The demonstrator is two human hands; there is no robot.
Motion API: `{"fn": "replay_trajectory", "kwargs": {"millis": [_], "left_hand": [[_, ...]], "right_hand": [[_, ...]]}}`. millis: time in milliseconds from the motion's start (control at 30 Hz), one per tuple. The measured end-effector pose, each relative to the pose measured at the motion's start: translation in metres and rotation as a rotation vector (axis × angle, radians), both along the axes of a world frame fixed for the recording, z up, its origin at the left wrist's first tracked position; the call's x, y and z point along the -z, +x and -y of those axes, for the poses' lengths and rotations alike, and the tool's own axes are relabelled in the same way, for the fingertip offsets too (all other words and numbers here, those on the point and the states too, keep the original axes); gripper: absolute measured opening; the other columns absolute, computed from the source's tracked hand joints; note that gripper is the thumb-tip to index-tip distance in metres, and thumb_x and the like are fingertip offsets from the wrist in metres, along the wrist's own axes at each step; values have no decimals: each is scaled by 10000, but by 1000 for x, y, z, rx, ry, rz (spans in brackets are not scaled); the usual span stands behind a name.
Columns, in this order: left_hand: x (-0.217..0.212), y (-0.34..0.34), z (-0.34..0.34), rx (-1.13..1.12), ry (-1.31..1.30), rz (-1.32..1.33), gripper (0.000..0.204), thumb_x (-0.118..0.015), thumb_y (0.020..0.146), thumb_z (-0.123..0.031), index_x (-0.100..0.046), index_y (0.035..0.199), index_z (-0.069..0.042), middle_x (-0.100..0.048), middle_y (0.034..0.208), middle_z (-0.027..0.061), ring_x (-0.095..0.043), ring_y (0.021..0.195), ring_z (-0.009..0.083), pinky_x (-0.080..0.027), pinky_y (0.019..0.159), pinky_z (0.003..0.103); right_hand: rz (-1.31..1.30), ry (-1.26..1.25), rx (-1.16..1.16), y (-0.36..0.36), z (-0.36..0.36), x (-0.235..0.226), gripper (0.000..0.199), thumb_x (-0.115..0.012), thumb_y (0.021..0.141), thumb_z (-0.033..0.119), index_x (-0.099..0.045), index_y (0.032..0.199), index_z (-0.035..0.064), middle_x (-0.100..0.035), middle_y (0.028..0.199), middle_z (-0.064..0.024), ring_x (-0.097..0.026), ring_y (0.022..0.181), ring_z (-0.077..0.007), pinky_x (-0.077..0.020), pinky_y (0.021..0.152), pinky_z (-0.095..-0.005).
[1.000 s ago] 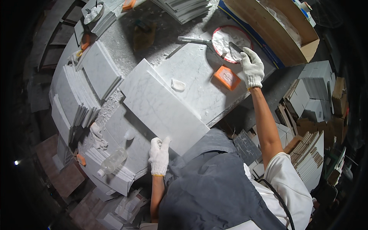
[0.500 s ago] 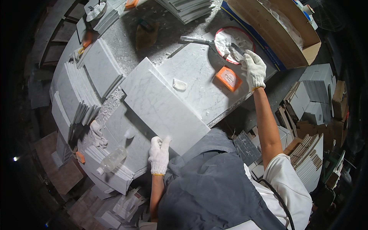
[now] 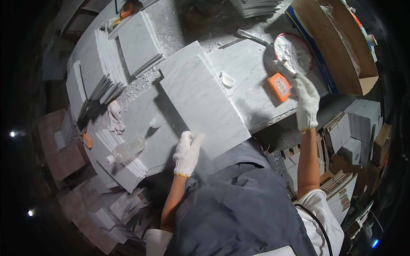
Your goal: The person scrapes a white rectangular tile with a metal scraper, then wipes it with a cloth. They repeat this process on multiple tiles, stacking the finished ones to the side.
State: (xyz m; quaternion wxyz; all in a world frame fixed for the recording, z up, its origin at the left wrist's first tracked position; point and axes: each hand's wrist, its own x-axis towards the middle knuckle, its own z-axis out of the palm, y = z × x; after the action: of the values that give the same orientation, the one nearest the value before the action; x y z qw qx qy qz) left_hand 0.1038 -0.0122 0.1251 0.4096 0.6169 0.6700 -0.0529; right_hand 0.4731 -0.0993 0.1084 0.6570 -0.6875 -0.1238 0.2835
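Note:
My left hand point(image 3: 187, 154), in a white knit glove, grips the near left edge of a pale grey-veined marble tile point(image 3: 205, 102). This tile lies on top of another, its near corner close to my apron. To the right, my gloved right hand point(image 3: 307, 102) is closed around a scraper-like tool point(image 3: 282, 67), blurred by motion. The tool's far end is by the near rim of a red-edged bowl point(image 3: 311, 64) of white paste point(image 3: 292, 49). Beside that hand lies an orange block point(image 3: 279, 87). A small white lump point(image 3: 227, 80) sits right of the tile.
Another long-handled tool point(image 3: 254, 36) lies left of the bowl. An open cardboard box point(image 3: 363, 83) stands at the far right. Stacked tiles point(image 3: 136, 42), a crumpled glove point(image 3: 114, 117) and a clear bottle point(image 3: 128, 149) occupy the left. White cartons point(image 3: 363, 113) stand at right, below the table.
My right hand has drawn back from the bowl toward me with the tool. My left hand stays on the tile's edge. The whole view has shifted.

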Motion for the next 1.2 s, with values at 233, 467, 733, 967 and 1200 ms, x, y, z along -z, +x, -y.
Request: {"fn": "replay_trajectory", "kwargs": {"millis": [233, 467, 733, 967, 1200], "left_hand": [[4, -7, 1, 51, 6, 31, 497, -630, 926, -544, -548, 1023, -64, -651, 965, 146, -620, 938, 326, -461, 851, 442], [4, -13, 7, 90, 52, 94, 487, -635, 928, -534, -573, 1102, -84, -682, 1026, 145, -648, 1003, 336, -482, 890, 439], [10, -27, 11, 124, 76, 162, 441, -650, 935, -481, -591, 1158, -105, -717, 1027, 141, -682, 974, 330, -514, 881, 449], [26, -52, 0, -509, 189, 638, 359, -759, 916, -188, -593, 1170, 5, -697, 1012, 97, -658, 943, 158, -530, 832, 305], [66, -88, -34, -536, 547, 359, 618, -827, 860, -250, -507, 1331, -10, -597, 1200, 151, -614, 1065, 234, -522, 910, 355]], "right_hand": [[-309, -102, -263, -97, -22, 13, 334, -717, 955, 188, -694, 1238, 13, -729, 962, -47, -667, 739, -113, -566, 648, -268], [-126, -164, -301, -133, -43, 17, 353, -720, 968, 182, -680, 1261, -13, -709, 918, -44, -661, 736, -95, -561, 659, -249], [541, 57, -285, -148, -41, 28, 281, -753, 897, 46, -721, 1173, 5, -740, 981, -95, -686, 849, -140, -549, 785, -277], [-179, 65, -147, -142, -32, 16, 406, -678, 985, 124, -602, 1355, -26, -703, 995, -55, -636, 769, -99, -542, 705, -247], [-817, 72, -409, -135, -11, 0, 304, -656, 1007, 184, -556, 1246, 25, -583, 993, -42, -577, 839, -134, -520, 705, -264]]}}
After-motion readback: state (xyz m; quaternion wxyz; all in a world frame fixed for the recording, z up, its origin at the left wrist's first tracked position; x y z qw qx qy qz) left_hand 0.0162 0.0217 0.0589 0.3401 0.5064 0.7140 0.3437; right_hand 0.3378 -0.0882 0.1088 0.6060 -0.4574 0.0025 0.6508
